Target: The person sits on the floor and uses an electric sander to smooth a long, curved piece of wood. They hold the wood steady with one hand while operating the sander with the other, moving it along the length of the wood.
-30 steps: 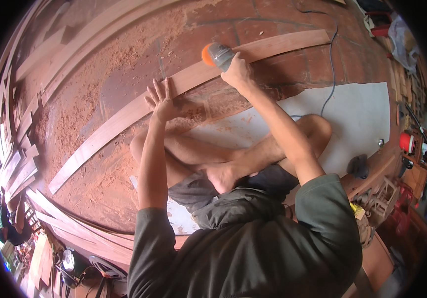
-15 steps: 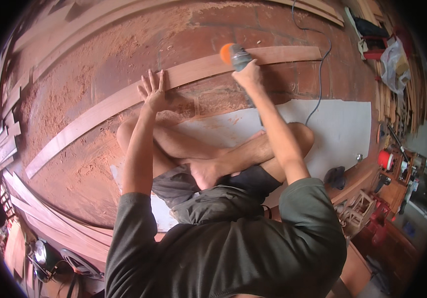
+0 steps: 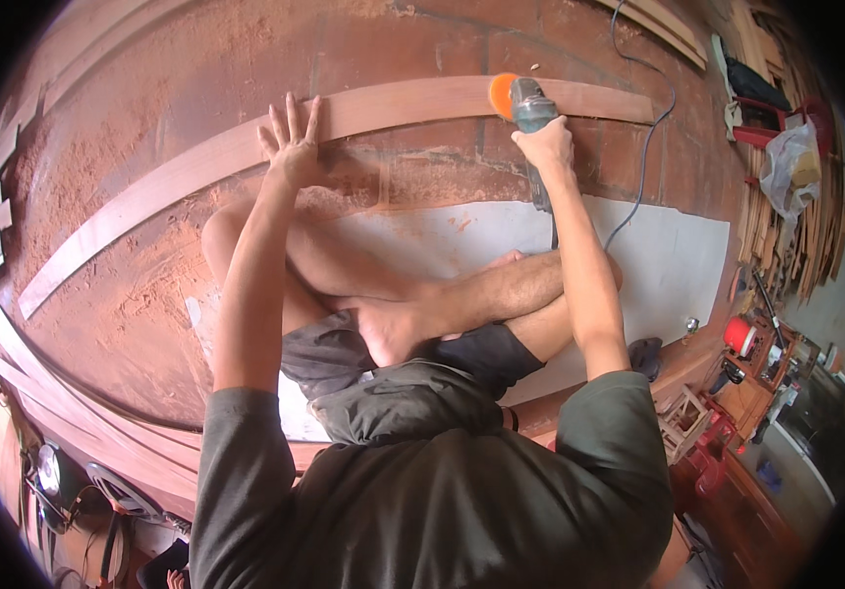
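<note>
A long wooden board [image 3: 403, 106] lies flat on the floor in front of my crossed legs. My left hand [image 3: 293, 152] rests on it left of its middle, fingers spread. Wrapped around the body of an angle grinder [image 3: 532, 110] is my right hand [image 3: 546, 147]. The grinder's orange disc [image 3: 502, 96] is over the board's right part and seems to touch it; the contact itself is hidden. The tool's rear end extends back under my right wrist.
A dark power cord [image 3: 644, 167] curves past the board's right end. Sawdust [image 3: 162, 285] covers the floor at left. A white sheet [image 3: 678, 255] lies under my legs. Wood strips are stacked at left [image 3: 98, 422] and right [image 3: 815, 236]; a plastic bag [image 3: 792, 172] sits at far right.
My right hand has moved the angle grinder to the right along the board. My left hand stays spread on the board. The whole view has shifted slightly.
</note>
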`<state>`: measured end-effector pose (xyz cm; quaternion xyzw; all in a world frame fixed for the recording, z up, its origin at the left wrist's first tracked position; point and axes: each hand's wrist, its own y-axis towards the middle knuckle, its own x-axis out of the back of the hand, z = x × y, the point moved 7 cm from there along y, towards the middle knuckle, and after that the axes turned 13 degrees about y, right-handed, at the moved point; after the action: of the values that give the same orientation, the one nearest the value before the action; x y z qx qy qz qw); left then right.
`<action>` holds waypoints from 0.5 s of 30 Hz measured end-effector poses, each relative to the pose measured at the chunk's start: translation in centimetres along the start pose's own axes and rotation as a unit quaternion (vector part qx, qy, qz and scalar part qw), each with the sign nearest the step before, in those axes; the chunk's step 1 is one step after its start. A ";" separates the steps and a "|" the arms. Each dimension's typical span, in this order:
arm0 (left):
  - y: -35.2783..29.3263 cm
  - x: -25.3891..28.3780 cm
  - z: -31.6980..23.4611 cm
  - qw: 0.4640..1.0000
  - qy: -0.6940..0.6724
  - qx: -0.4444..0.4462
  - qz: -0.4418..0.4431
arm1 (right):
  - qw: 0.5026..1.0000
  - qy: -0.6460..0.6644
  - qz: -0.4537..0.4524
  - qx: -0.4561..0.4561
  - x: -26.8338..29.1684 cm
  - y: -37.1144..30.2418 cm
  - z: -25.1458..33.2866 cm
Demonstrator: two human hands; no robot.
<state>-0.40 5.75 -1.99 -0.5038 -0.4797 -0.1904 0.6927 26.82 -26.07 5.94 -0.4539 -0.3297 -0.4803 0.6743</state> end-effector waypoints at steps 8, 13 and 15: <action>-0.2 0.3 0.4 1.000 0.012 0.006 0.014 | 0.995 0.033 0.048 0.079 -6.0 -7.0 7.3; -0.4 -0.3 1.0 1.000 -0.009 -0.004 -0.013 | 0.998 0.020 0.025 0.047 -5.0 -6.3 6.0; 0.2 -0.7 0.8 1.000 -0.015 -0.006 -0.024 | 1.000 0.006 -0.006 0.005 -2.6 -3.5 2.5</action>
<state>-1.00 6.39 -2.66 -0.4989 -0.5012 -0.2023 0.6775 22.63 -23.26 5.68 -0.4454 -0.3310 -0.4856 0.6754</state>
